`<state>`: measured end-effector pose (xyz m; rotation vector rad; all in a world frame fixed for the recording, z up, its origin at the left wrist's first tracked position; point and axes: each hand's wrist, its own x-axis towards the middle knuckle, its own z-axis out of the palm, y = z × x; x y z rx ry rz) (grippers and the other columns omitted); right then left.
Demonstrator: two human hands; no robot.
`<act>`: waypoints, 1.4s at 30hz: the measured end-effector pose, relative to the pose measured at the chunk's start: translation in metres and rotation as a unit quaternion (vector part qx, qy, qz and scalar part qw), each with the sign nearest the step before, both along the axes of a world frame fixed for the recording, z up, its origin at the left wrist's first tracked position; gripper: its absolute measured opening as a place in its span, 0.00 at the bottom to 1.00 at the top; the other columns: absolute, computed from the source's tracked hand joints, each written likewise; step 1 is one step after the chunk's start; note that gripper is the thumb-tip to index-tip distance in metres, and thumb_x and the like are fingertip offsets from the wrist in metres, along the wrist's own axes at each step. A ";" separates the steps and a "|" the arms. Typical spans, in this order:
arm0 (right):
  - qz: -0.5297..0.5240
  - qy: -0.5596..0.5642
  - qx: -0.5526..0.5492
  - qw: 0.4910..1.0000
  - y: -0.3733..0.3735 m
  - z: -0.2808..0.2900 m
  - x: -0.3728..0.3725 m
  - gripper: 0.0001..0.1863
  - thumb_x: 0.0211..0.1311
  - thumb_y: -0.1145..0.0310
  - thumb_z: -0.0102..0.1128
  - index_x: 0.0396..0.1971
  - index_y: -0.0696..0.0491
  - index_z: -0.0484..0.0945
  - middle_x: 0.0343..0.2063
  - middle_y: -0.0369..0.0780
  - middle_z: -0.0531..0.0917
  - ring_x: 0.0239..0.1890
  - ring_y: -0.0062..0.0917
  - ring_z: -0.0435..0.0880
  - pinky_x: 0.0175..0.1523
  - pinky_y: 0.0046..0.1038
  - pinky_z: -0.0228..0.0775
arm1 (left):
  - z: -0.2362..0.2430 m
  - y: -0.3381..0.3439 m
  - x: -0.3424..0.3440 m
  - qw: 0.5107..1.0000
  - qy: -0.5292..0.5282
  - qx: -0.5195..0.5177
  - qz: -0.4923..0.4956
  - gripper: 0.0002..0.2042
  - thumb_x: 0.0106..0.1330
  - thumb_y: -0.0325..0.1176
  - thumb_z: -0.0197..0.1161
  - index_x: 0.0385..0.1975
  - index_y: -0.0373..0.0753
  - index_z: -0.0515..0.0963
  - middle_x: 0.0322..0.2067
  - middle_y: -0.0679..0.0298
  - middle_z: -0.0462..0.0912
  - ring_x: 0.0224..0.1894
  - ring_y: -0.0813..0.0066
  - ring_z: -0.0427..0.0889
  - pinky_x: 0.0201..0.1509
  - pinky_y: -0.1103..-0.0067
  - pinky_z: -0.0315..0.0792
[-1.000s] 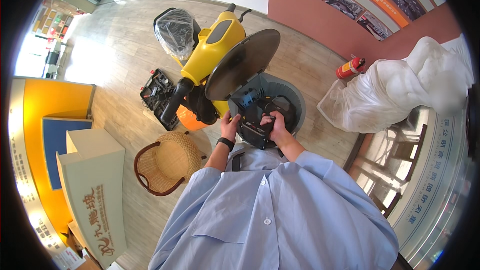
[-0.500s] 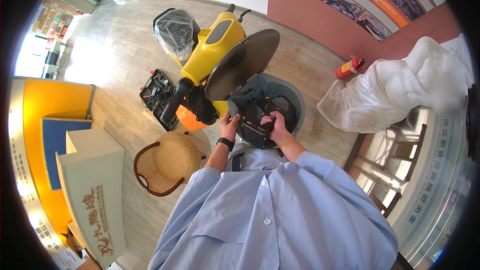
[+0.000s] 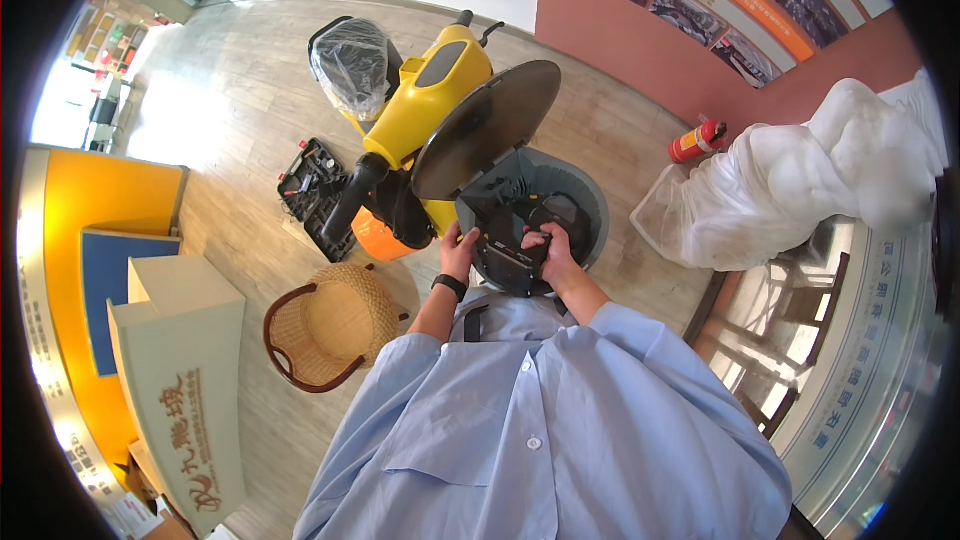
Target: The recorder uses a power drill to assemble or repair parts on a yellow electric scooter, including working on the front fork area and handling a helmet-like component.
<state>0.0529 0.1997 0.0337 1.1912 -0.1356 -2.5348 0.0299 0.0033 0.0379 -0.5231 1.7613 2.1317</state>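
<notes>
In front of me is a yellow-and-black floor machine (image 3: 430,100), its dark round lid (image 3: 488,125) raised beside an open grey tank (image 3: 585,220). A black unit (image 3: 510,250) lies at the tank's near side. My left hand (image 3: 458,256) is closed on the unit's left edge, with a black band on the wrist. My right hand (image 3: 553,252) has its fingers curled round a black part on the unit's right, probably a handle. The tank's interior behind the unit is dark and hard to make out.
A wicker chair (image 3: 350,325), cream counter (image 3: 175,330), open toolbox (image 3: 315,195) and orange object (image 3: 380,236) are on the left. A red fire extinguisher (image 3: 697,142), white plastic-draped statue (image 3: 780,180) and dark-framed glass panel (image 3: 770,330) are on the right.
The blue patch visible inside the tank a second ago now looks dark. My hands stay in the same place, and the view has shifted very slightly.
</notes>
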 end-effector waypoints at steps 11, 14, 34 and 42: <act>0.018 0.014 -0.020 1.000 0.006 -0.013 0.000 0.12 0.47 0.68 0.51 0.29 0.60 0.67 0.12 0.31 0.66 0.14 0.19 0.67 0.34 0.25 0.71 | -0.009 0.000 -0.002 1.000 -0.002 0.013 0.007 0.18 0.59 0.30 0.61 0.50 0.36 0.73 0.41 0.63 0.79 0.43 0.75 0.76 0.48 0.80 0.69; 0.000 -0.011 -0.006 1.000 0.001 -0.003 -0.002 0.12 0.48 0.70 0.52 0.32 0.61 0.67 0.14 0.32 0.65 0.13 0.16 0.66 0.25 0.19 0.64 | -0.007 -0.001 -0.001 1.000 -0.007 0.014 0.013 0.18 0.59 0.30 0.61 0.50 0.36 0.73 0.41 0.63 0.79 0.43 0.75 0.77 0.48 0.80 0.69; 0.023 0.008 -0.030 0.999 -0.005 0.008 0.010 0.15 0.49 0.71 0.52 0.36 0.62 0.65 0.14 0.31 0.65 0.13 0.15 0.66 0.26 0.19 0.65 | -0.008 0.000 -0.002 1.000 -0.006 0.010 0.011 0.16 0.60 0.29 0.61 0.49 0.35 0.73 0.39 0.64 0.80 0.41 0.77 0.77 0.45 0.81 0.70; 0.031 0.024 -0.030 0.999 -0.008 -0.004 0.010 0.14 0.47 0.68 0.53 0.33 0.61 0.67 0.14 0.31 0.66 0.14 0.16 0.67 0.30 0.21 0.68 | -0.012 0.000 -0.003 1.000 0.000 0.011 -0.002 0.17 0.60 0.28 0.60 0.50 0.35 0.72 0.41 0.63 0.79 0.42 0.77 0.77 0.45 0.81 0.71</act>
